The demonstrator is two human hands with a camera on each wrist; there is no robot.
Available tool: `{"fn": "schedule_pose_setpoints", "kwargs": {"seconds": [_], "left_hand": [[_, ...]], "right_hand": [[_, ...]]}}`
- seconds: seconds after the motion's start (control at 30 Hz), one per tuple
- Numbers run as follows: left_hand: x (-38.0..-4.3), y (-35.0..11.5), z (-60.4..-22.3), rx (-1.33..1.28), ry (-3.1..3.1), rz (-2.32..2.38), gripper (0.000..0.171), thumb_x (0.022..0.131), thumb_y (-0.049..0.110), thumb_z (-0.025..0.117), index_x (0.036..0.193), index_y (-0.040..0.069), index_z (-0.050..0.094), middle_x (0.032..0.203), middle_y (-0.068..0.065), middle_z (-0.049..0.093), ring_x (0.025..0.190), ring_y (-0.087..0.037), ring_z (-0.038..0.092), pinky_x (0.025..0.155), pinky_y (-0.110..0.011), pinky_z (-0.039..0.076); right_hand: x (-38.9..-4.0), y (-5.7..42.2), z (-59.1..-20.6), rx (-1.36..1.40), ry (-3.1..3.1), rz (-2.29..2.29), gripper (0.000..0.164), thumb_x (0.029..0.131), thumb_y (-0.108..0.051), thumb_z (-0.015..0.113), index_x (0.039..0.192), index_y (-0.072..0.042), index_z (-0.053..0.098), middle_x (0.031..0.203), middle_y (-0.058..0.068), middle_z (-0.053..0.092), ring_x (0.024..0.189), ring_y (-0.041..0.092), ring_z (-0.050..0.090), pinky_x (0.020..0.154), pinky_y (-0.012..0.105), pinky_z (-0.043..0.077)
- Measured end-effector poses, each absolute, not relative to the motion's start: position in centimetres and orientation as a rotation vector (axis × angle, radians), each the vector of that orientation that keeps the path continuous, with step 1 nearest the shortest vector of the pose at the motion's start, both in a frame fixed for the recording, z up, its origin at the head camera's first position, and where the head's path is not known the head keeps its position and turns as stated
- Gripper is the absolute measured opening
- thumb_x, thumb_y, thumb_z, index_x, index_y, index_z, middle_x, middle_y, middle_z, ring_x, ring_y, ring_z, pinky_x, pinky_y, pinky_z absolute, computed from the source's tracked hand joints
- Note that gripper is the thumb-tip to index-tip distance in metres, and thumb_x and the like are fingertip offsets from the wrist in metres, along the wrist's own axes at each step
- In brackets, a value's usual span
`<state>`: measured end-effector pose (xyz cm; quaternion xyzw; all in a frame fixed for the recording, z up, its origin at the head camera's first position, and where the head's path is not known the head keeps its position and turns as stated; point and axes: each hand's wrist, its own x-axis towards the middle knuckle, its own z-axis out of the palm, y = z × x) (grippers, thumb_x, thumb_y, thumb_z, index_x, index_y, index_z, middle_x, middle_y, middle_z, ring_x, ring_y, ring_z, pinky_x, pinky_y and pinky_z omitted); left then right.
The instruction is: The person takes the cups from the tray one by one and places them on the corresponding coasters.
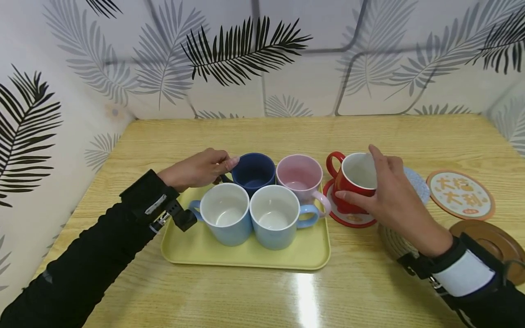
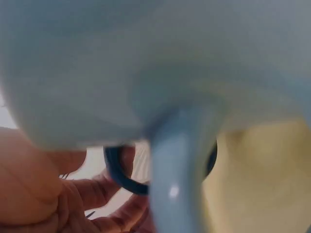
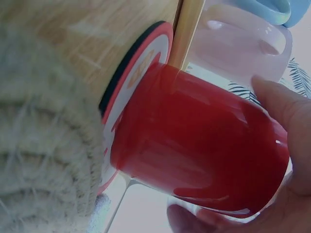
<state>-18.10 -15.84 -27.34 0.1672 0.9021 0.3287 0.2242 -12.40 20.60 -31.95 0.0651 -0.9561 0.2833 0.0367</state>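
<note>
The right grip (image 1: 395, 198) grasps the red mug (image 3: 194, 141) around its upper part, and this mug is on a red-edged coaster (image 1: 354, 220), just beside the yellow tray (image 1: 254, 259). The left grip (image 1: 201, 169) pinches the navy mug (image 1: 254, 172) at its handle side. It is on the tray, between the left grip and the pink mug (image 1: 299, 173), behind two light blue mugs (image 1: 275, 230).

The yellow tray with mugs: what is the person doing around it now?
A person's right hand grips a red cylindrical mug with a white inside, on or just above a round red-rimmed coaster. The left hand holds a dark blue round mug by its handle. Two light blue mugs and a pink mug stand on the yellow rectangular tray.
</note>
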Motion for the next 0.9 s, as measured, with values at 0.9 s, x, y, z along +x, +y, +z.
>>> {"fn": "schedule_pose_setpoints", "kwargs": {"seconds": [0.9], "left_hand": [[-15.0,-17.1,-24.3,0.403,2.379,1.463,0.034,0.112,0.024,0.033,0.097,-0.003,0.049,0.091,-0.009,0.042,0.083,-0.024,0.042,0.077,-0.031,0.035]], "right_hand": [[-10.0,18.2,-28.5,0.451,-2.373,0.975,0.099,0.081,-0.057,0.079,0.152,-0.006,0.034,0.139,0.028,0.037,0.126,0.037,0.03,0.091,0.048,0.028]]}}
